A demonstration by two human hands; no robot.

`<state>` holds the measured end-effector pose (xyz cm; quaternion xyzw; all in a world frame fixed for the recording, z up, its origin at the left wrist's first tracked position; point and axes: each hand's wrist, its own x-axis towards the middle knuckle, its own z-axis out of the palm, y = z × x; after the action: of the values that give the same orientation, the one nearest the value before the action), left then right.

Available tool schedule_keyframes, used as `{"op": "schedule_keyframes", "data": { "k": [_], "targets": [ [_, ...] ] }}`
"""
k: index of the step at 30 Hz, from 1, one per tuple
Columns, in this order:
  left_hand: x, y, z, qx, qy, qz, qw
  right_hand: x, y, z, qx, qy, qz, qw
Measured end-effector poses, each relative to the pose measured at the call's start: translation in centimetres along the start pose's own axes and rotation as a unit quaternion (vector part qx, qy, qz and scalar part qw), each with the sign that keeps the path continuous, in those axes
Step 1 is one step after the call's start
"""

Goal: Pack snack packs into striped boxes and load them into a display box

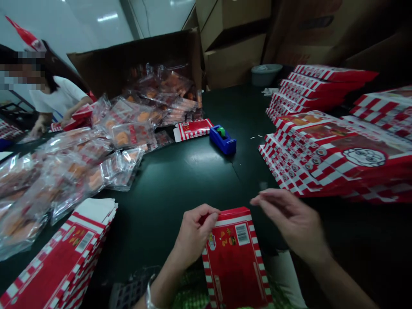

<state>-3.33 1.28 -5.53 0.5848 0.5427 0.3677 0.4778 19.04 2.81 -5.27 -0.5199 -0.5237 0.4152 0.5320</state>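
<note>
Dim light, soft glare on dark tabletop, glinting packets, stretched edges

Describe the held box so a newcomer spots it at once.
At the near edge of the dark table, look between the left stack of boxes and the right pile. The red box there has striped sides and a barcode. Unlike its stacked neighbours, it is separate, pinched by the left hand.
</note>
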Motion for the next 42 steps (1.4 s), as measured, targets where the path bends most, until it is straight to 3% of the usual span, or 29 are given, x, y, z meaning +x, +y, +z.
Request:
{"op": "schedule_keyframes", "data": {
  "k": [2, 3, 5, 7, 9, 13, 17, 19, 26, 31, 33, 36, 40, 41, 42],
  "targets": [
    [-0.7, 1.5, 0.4, 0.088, -0.005, 0.045, 0.995, -0.6, -2.3, -1.2, 0.023, -0.002, 0.011, 1.0],
    [-1.0, 2.2, 0.5, 0.127, -0.023, 0.075, 0.989, -1.0, -3.3, -1.5, 0.064, -0.049, 0.054, 0.995],
    [-1.6, 3.6, 0.7, 0.18, -0.079, 0.13, 0.972, -1.9, -4.6, -1.5, 0.18, -0.181, 0.181, 0.95],
    [-1.9, 4.6, 1.1, 0.214, -0.116, 0.162, 0.956, -2.7, -4.9, -0.9, 0.278, -0.232, 0.271, 0.892],
    [-2.1, 5.1, 1.7, 0.249, -0.115, 0.181, 0.944, -3.3, -4.5, -0.4, 0.325, -0.22, 0.306, 0.867],
    [-2.4, 5.1, 2.8, 0.29, -0.12, 0.198, 0.929, -4.1, -3.8, -0.5, 0.352, -0.195, 0.343, 0.849],
    [-2.5, 5.0, 2.9, 0.271, -0.107, 0.242, 0.926, -4.5, -4.6, -1.3, 0.371, -0.199, 0.359, 0.833],
    [-2.4, 5.1, 2.7, 0.272, -0.129, 0.259, 0.918, -4.5, -5.2, -1.5, 0.376, -0.202, 0.363, 0.828],
    [-1.6, 5.9, 1.3, 0.259, -0.207, 0.163, 0.929, -6.0, -4.0, -1.0, 0.383, -0.192, 0.403, 0.809],
    [-1.2, 6.4, 0.1, 0.251, -0.233, 0.146, 0.928, -7.2, -1.8, 1.0, 0.406, -0.172, 0.373, 0.817],
    [-1.0, 6.4, 0.2, 0.271, -0.214, 0.126, 0.93, -7.2, -1.4, 2.1, 0.409, -0.184, 0.337, 0.828],
    [-0.6, 5.5, 0.8, 0.323, -0.136, 0.103, 0.931, -7.4, -1.0, 3.3, 0.424, -0.2, 0.301, 0.83],
    [-0.1, 4.1, 0.6, 0.314, -0.098, 0.096, 0.939, -9.0, 0.0, 1.9, 0.445, -0.225, 0.388, 0.776],
    [-0.1, 3.9, 0.3, 0.299, -0.092, 0.09, 0.946, -9.4, 0.5, 1.0, 0.426, -0.234, 0.414, 0.77],
    [-0.1, 3.9, 0.0, 0.282, -0.087, 0.082, 0.952, -9.7, 1.0, 0.0, 0.389, -0.239, 0.427, 0.781]
  ]
}}
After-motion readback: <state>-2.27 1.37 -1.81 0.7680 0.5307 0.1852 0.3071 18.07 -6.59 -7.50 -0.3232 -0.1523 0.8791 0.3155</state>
